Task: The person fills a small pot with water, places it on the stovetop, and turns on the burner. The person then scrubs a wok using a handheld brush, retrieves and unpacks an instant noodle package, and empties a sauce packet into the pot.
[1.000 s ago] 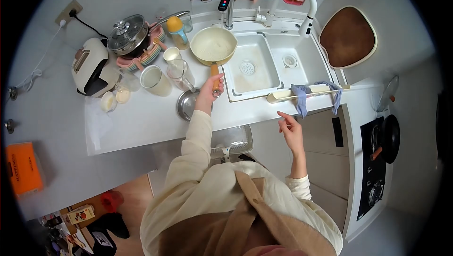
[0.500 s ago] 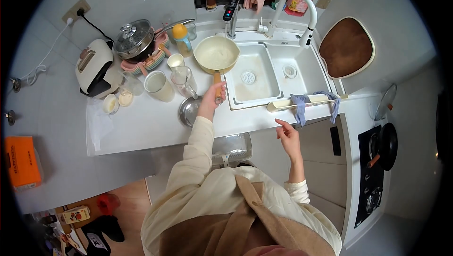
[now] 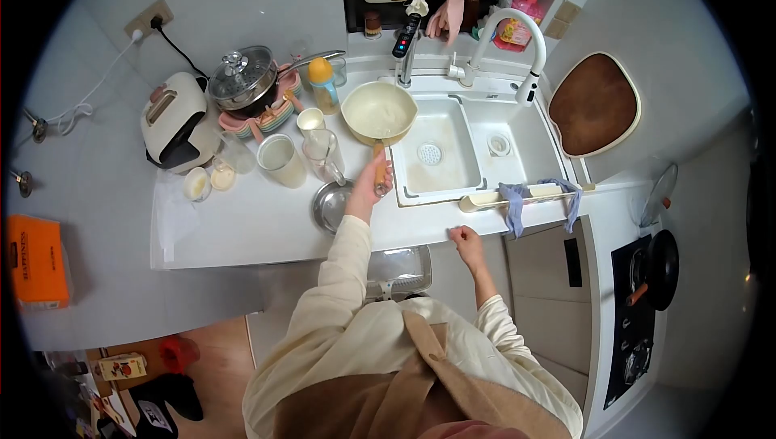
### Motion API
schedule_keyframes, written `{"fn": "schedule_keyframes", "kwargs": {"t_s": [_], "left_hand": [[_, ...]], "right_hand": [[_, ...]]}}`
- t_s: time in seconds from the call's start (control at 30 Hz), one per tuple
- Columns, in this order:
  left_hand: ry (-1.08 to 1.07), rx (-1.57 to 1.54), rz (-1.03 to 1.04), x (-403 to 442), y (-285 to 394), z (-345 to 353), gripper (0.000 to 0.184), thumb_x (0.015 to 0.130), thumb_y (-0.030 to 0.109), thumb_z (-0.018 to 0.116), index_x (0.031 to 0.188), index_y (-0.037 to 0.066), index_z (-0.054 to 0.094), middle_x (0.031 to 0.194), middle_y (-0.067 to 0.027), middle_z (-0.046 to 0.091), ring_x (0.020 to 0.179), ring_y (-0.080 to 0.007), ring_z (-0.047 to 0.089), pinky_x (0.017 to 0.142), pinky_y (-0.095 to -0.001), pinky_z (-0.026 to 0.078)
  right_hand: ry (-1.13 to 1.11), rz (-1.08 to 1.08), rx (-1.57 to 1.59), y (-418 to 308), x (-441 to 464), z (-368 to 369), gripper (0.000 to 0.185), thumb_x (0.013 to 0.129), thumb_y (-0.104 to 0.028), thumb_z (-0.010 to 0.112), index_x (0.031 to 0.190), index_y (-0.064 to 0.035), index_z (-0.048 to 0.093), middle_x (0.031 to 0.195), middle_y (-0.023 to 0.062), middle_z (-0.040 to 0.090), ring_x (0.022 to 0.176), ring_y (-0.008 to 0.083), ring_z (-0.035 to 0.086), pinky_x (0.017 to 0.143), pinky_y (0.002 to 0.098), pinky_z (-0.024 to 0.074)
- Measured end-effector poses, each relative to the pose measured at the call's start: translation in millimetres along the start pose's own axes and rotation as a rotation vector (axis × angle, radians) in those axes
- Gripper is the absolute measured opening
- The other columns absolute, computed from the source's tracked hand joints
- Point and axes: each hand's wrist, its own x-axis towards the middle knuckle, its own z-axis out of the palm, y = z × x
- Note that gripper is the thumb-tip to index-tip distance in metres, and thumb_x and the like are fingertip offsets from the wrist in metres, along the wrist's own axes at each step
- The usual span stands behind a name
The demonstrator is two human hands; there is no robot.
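Observation:
My left hand (image 3: 373, 183) is wrapped round the wooden handle of a cream saucepan (image 3: 379, 112), whose bowl is under the slim tap at the left edge of the double sink (image 3: 437, 146). A round steel dish or lid (image 3: 331, 206) lies on the counter beside my left wrist. To its upper left stand a glass jug (image 3: 322, 154), a tall cream cup (image 3: 281, 161) and a small cream cup (image 3: 310, 120). My right hand (image 3: 466, 241) hovers by the counter's front edge with its fingers curled in; whether it holds anything is hidden.
A white faucet (image 3: 517, 20) arches over the sink. Blue cloths (image 3: 514, 204) hang over the sink's front tray. A lidded pot (image 3: 244, 79) and a toaster (image 3: 175, 121) stand left. A black pan (image 3: 662, 270) sits on the stove at right, and a drawer-like bin (image 3: 401, 270) stands below.
The view has shifted, showing more of the window area. My right hand has moved left towards the counter edge, and its extended fingers have curled in. My left hand keeps the saucepan handle.

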Motion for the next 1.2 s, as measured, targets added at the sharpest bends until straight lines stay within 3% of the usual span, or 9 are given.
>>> {"fn": "schedule_keyframes", "kwargs": {"t_s": [0.1,0.3,0.5,0.6,0.8,1.2], "left_hand": [[0.01,-0.023,-0.011,-2,1,1,0.039,0.083,0.043,0.06,0.092,0.007,0.047,0.067,-0.0001,0.048,0.047,-0.0069,0.043,0.039,-0.0169,0.036],[-0.013,-0.095,-0.023,1,-1,-3,0.042,0.086,0.047,0.052,0.093,0.006,0.048,0.068,-0.0016,0.048,0.047,-0.0093,0.044,0.04,-0.0191,0.037],[-0.037,-0.144,-0.019,6,-3,-8,0.043,0.089,0.049,0.044,0.095,0.006,0.048,0.069,-0.0031,0.049,0.048,-0.0113,0.044,0.041,-0.021,0.037],[-0.037,-0.142,-0.022,8,-3,-11,0.043,0.09,0.049,0.043,0.095,0.006,0.048,0.07,-0.0033,0.049,0.049,-0.0115,0.044,0.041,-0.0212,0.038],[-0.042,-0.129,-0.01,10,-5,-13,0.044,0.09,0.05,0.042,0.097,0.006,0.047,0.071,-0.0033,0.049,0.05,-0.0116,0.044,0.042,-0.0212,0.038],[-0.045,-0.111,0.016,7,-6,-11,0.045,0.09,0.05,0.042,0.097,0.006,0.047,0.07,-0.0024,0.05,0.05,-0.0103,0.045,0.043,-0.0205,0.039]], "right_hand": [[-0.016,0.065,-0.078,-1,5,-1,0.029,0.086,-0.027,0.055,0.07,-0.0024,0.057,0.057,0.0016,0.051,0.048,0.0085,0.047,0.046,0.0247,0.04],[-0.108,0.22,0.084,-22,3,-15,0.033,0.086,-0.031,0.052,0.07,-0.0031,0.057,0.059,0.0028,0.053,0.046,0.0113,0.051,0.045,0.0268,0.0411],[-0.049,0.145,-0.169,-18,1,-8,0.035,0.087,-0.034,0.048,0.077,-0.0024,0.06,0.071,0.0161,0.061,0.065,0.0316,0.06,0.061,0.0399,0.0459],[0.049,-0.039,-0.292,-16,-1,-4,0.038,0.088,-0.035,0.045,0.076,-0.002,0.059,0.065,0.0138,0.06,0.059,0.0278,0.059,0.058,0.0373,0.0452],[0.049,-0.044,-0.324,-21,-1,-4,0.035,0.088,-0.033,0.046,0.078,-0.0024,0.061,0.073,0.0189,0.061,0.072,0.0372,0.059,0.064,0.0427,0.0451],[0.062,-0.058,-0.305,-24,-3,-4,0.035,0.088,-0.032,0.047,0.078,-0.0012,0.059,0.075,0.02,0.06,0.073,0.0389,0.057,0.065,0.0433,0.0438]]}}
